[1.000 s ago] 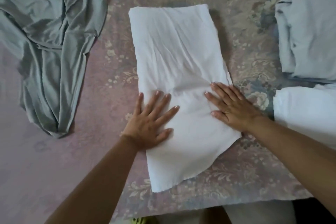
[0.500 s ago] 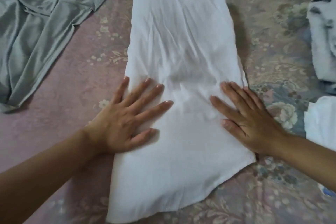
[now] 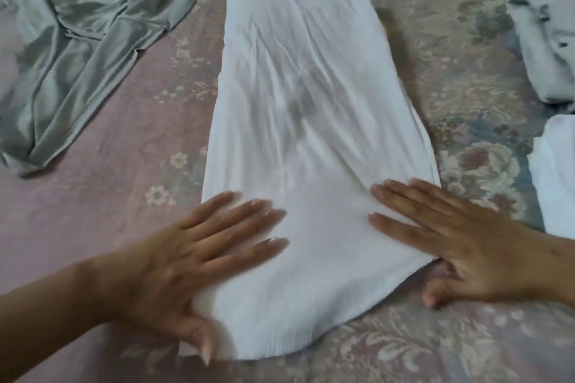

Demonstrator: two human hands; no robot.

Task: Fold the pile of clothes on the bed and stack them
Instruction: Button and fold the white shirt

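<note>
The white garment (image 3: 308, 165) sits mid-bed (image 3: 124, 149), already folded into a long strip running away from the person. Compared with a second ago, both hands have slid down toward the near end of it. They were flat on top around the middle; now they're at the bottom corners. The left hand (image 3: 199, 258) has its fingers spread flat on the cloth, with the thumb seemingly tucking under the near left edge, though it's blurry so I can't swear to it. The right hand (image 3: 460, 242) lies flat on the right edge with straight fingers, thumb off the cloth and down by the bedspread under the corner. So neither hand is really pinching yet, more like pressing and getting under it.

My read: smoothing's done and the next bit is lifting the near end and folding it up toward the far end.

Left of the white garment, up toward the far side, the grey garment (image 3: 77, 50) is still a crumpled heap, so that one's waiting. Right of it are a folded pale item (image 3: 544, 34) and, nearer, a folded white item (image 3: 557, 177), cut off by the frame.

No labels, brands or writing visible anywhere.
</note>
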